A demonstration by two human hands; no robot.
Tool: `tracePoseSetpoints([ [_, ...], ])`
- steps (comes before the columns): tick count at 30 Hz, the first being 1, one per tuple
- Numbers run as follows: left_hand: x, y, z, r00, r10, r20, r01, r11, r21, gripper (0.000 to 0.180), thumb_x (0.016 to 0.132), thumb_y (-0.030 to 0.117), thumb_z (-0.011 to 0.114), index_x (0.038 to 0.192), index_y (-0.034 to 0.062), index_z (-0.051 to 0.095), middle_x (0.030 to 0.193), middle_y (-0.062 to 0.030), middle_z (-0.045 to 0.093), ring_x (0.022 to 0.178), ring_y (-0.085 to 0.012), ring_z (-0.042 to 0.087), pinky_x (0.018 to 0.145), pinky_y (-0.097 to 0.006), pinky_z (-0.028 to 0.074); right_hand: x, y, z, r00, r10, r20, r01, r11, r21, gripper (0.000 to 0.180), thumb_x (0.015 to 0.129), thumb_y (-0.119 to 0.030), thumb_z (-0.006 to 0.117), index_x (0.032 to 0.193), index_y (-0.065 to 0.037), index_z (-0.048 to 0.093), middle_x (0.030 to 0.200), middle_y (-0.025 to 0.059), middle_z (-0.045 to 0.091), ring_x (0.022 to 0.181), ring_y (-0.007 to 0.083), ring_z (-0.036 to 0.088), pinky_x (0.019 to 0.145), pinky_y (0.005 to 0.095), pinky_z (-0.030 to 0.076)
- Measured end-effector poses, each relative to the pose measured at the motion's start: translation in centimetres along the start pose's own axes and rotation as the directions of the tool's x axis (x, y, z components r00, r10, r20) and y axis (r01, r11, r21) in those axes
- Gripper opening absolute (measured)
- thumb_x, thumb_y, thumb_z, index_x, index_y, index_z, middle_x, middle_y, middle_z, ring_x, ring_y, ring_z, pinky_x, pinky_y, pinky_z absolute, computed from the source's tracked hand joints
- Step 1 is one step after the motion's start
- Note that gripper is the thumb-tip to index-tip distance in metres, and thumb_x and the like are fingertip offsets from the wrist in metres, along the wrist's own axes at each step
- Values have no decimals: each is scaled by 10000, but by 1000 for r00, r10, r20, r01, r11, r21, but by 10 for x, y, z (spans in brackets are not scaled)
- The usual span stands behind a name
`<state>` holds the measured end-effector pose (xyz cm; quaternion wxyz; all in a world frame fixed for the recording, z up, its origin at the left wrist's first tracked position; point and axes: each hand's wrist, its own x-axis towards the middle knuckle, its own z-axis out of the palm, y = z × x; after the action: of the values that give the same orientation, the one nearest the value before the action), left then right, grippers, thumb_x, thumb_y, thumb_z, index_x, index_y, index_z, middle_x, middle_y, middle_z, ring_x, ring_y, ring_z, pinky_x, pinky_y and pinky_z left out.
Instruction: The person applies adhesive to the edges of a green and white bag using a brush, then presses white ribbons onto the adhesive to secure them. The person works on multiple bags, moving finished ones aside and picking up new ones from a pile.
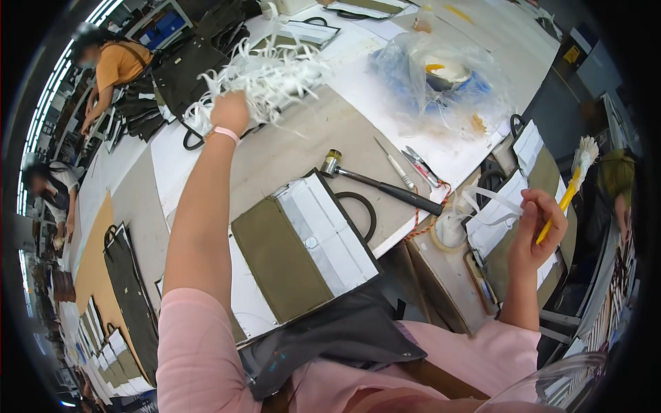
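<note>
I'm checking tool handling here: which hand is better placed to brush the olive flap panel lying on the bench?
Right, probably: the right hand already grips the yellow brush, while the left hand is full of white strips, far from the flap panel.

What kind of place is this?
Probably a bag-making workshop: an olive bag panel on the worktable, a hammer beside it, dark bags stacked farther along, other people working nearby.

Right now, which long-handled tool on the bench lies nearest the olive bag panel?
The hammer, its metal head almost at the olive bag panel corner. The awl and small pliers lie farther up the white bench.
</note>
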<state>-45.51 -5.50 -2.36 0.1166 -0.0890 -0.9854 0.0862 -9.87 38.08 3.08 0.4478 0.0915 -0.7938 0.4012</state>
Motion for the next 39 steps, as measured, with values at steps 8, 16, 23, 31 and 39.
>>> tracePoseSetpoints([
  [8, -21, 30, 31, 981, 163, -108, -177, 974, -139, 673, 854, 132, 583, 1471, 153, 315, 1444, -212, 381, 1331, -439, 376, 1014, -711, 268, -3, 2, 14, 997, 43, 60, -42, 999, -11, 276, 939, 106, 463, 1163, -52, 426, 1055, 180, 612, 933, 167, 605, 801, 261, 474],
  [16, -101, 115, -48, 958, 282, -48, -284, 957, -51, 584, 808, 60, 546, 1383, 128, 480, 1383, -168, 494, 1345, -371, 390, 1057, -698, 220, -3, -2, 5, 996, 17, 85, -13, 999, -37, 268, 939, 100, 473, 1157, -48, 425, 1054, 190, 617, 926, 182, 611, 775, 239, 470],
  [23, -151, 178, -54, 671, 726, -151, -705, 562, -432, 223, 775, 30, 580, 977, 90, 653, 913, -61, 637, 945, -260, 611, 867, -412, 438, 7, -10, 12, 1000, -10, -14, 9, 999, -33, 236, 963, 25, 510, 1173, -67, 452, 1054, 157, 641, 787, 94, 544, 618, 185, 418],
  [31, -160, 241, -58, 624, 710, -326, -772, 499, -393, 237, 839, 126, 535, 1057, 145, 624, 984, -46, 590, 1015, -222, 551, 872, -369, 420, 24, 16, 37, 986, -104, 134, 118, 988, -103, 254, 932, 88, 493, 1160, -21, 473, 1055, 180, 621, 992, 247, 628, 845, 328, 502],
  [39, -248, 139, -69, 788, 506, -350, -610, 568, -553, 411, 784, 67, 666, 1185, 143, 625, 1287, -116, 534, 1280, -324, 439, 1075, -500, 343, 26, 118, 97, 905, -151, 397, 356, 778, -517, 295, 816, 40, 609, 1091, -29, 528, 1138, 225, 619, 1004, 410, 565, 888, 473, 434],
])
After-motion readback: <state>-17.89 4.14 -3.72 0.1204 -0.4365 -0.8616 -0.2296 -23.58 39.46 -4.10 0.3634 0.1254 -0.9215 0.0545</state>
